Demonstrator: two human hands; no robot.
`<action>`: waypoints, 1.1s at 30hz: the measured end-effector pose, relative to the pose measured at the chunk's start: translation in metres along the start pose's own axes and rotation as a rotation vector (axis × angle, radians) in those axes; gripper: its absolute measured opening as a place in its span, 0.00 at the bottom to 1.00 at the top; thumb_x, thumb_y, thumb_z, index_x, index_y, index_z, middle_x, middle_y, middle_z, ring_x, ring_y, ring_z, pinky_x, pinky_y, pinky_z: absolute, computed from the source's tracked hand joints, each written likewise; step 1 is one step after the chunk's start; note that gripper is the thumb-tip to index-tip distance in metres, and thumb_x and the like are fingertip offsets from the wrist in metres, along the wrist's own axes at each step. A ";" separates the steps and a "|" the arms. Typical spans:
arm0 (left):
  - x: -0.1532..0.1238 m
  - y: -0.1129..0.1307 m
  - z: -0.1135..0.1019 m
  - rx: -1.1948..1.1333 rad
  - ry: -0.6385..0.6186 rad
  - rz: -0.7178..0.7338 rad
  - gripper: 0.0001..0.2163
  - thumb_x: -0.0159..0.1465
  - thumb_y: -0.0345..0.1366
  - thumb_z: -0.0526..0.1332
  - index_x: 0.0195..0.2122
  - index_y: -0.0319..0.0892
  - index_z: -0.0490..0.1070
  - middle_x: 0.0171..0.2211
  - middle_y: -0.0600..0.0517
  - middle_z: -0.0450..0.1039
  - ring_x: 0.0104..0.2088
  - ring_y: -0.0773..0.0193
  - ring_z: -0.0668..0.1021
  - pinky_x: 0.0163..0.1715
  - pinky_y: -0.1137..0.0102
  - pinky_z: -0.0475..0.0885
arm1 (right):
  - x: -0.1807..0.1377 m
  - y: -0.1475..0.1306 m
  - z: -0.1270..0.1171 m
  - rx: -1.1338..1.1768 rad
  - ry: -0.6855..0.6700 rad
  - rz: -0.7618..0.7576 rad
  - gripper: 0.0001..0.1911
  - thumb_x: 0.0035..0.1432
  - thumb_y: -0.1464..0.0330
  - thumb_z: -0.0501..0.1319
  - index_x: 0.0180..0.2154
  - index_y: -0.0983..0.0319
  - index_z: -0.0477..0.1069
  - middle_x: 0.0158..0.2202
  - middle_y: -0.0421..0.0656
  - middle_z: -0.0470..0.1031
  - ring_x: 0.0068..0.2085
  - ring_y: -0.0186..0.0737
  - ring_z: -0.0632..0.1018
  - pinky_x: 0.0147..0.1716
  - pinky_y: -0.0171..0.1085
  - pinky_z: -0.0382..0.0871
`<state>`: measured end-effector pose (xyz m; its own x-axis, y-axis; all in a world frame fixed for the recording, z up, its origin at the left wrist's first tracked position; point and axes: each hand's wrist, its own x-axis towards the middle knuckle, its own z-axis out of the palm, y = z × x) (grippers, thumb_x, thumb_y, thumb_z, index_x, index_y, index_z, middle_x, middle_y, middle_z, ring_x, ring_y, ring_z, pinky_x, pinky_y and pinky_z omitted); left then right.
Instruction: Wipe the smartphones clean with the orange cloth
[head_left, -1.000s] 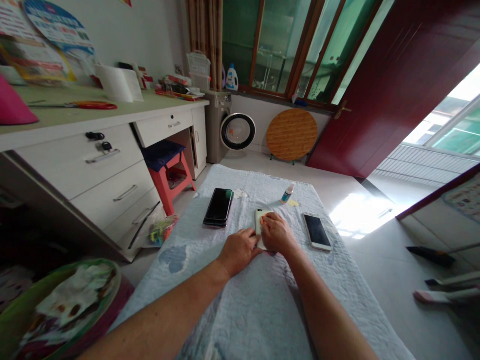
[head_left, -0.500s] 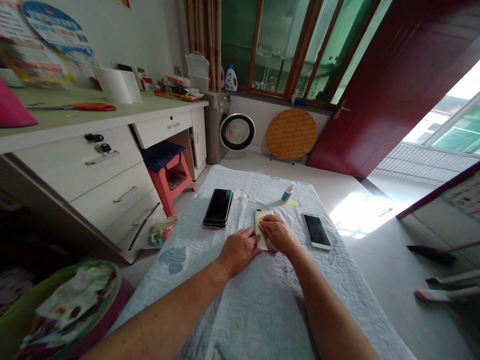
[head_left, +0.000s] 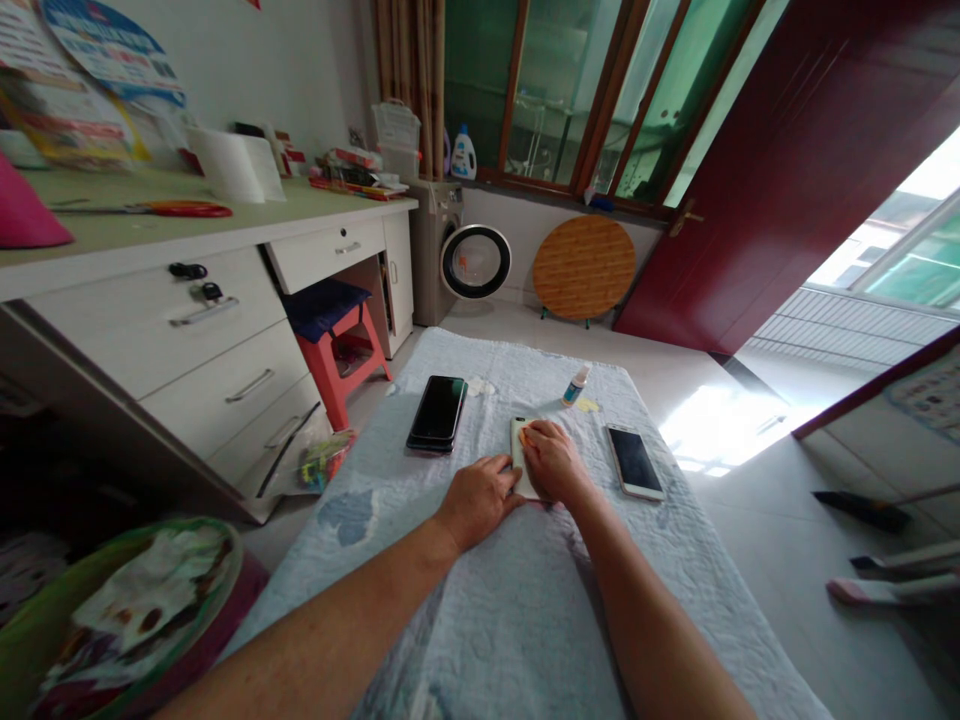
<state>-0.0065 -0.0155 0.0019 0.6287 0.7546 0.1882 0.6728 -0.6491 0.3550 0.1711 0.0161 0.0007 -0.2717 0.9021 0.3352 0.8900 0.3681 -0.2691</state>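
Observation:
A pale smartphone [head_left: 518, 430] lies back side up on the quilted cloth, its camera at the upper left corner. My left hand [head_left: 480, 497] holds the phone's lower left edge, thumb at the bottom and fingers along the side. Over the upper and right part of the phone, my right hand [head_left: 555, 460] is closed on a small orange wiping cloth [head_left: 525, 437] and presses it to the back. Most of that cloth is hidden under the fingers, so its exact kind is hard to tell. The phone's right side is covered too.
Dark phones [head_left: 438, 412], seemingly stacked, lie to the left. A white phone [head_left: 634, 462] lies screen up on the right, with a small spray bottle [head_left: 576, 386] behind. The light blue quilt [head_left: 495, 620] covers the table. A waste bin [head_left: 240, 570] stands at lower left.
My right hand has shifted slightly over the phone's back, and less of the orange cloth shows now. The left hand stays in place at the phone's edge.

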 end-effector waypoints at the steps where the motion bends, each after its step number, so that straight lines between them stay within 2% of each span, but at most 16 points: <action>1: 0.000 0.000 0.000 0.001 -0.001 -0.001 0.15 0.66 0.46 0.58 0.49 0.45 0.70 0.49 0.47 0.71 0.48 0.56 0.74 0.48 0.64 0.69 | 0.001 -0.001 0.001 0.005 0.001 -0.002 0.14 0.66 0.69 0.51 0.40 0.60 0.75 0.43 0.47 0.74 0.46 0.41 0.71 0.50 0.38 0.64; 11: 0.000 0.001 -0.002 -0.005 -0.005 -0.010 0.15 0.66 0.47 0.57 0.48 0.44 0.72 0.49 0.47 0.71 0.48 0.55 0.74 0.49 0.64 0.69 | 0.003 -0.008 0.003 0.052 -0.033 -0.071 0.14 0.67 0.68 0.51 0.41 0.59 0.75 0.43 0.44 0.74 0.46 0.39 0.71 0.49 0.36 0.62; 18: 0.000 0.000 -0.001 0.009 -0.009 -0.001 0.15 0.65 0.46 0.59 0.48 0.44 0.71 0.48 0.47 0.72 0.48 0.55 0.75 0.47 0.65 0.70 | 0.003 0.004 0.005 -0.060 0.019 0.072 0.14 0.67 0.66 0.50 0.44 0.57 0.74 0.46 0.44 0.74 0.49 0.43 0.69 0.48 0.39 0.61; 23: 0.001 -0.001 -0.001 0.006 -0.017 0.005 0.15 0.65 0.46 0.59 0.48 0.44 0.71 0.46 0.48 0.72 0.46 0.56 0.75 0.46 0.65 0.70 | 0.000 0.015 0.007 -0.112 -0.017 0.142 0.15 0.63 0.72 0.52 0.47 0.58 0.74 0.49 0.47 0.73 0.49 0.45 0.69 0.48 0.40 0.59; 27: 0.001 -0.002 0.001 0.002 0.002 0.016 0.16 0.65 0.49 0.58 0.47 0.44 0.71 0.45 0.48 0.72 0.46 0.56 0.75 0.46 0.65 0.70 | -0.001 0.009 0.002 -0.187 -0.084 0.163 0.14 0.63 0.72 0.52 0.44 0.59 0.74 0.48 0.48 0.72 0.47 0.44 0.69 0.48 0.38 0.58; 33: 0.001 -0.002 0.002 0.011 0.010 0.022 0.16 0.66 0.49 0.56 0.46 0.44 0.71 0.45 0.48 0.72 0.46 0.56 0.75 0.45 0.65 0.70 | -0.002 -0.009 -0.004 -0.228 -0.115 0.137 0.13 0.64 0.69 0.52 0.43 0.58 0.74 0.47 0.46 0.72 0.48 0.44 0.67 0.50 0.38 0.56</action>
<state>-0.0067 -0.0134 -0.0007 0.6394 0.7410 0.2053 0.6630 -0.6665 0.3408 0.1650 0.0101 0.0060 -0.1716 0.9642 0.2020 0.9770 0.1929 -0.0910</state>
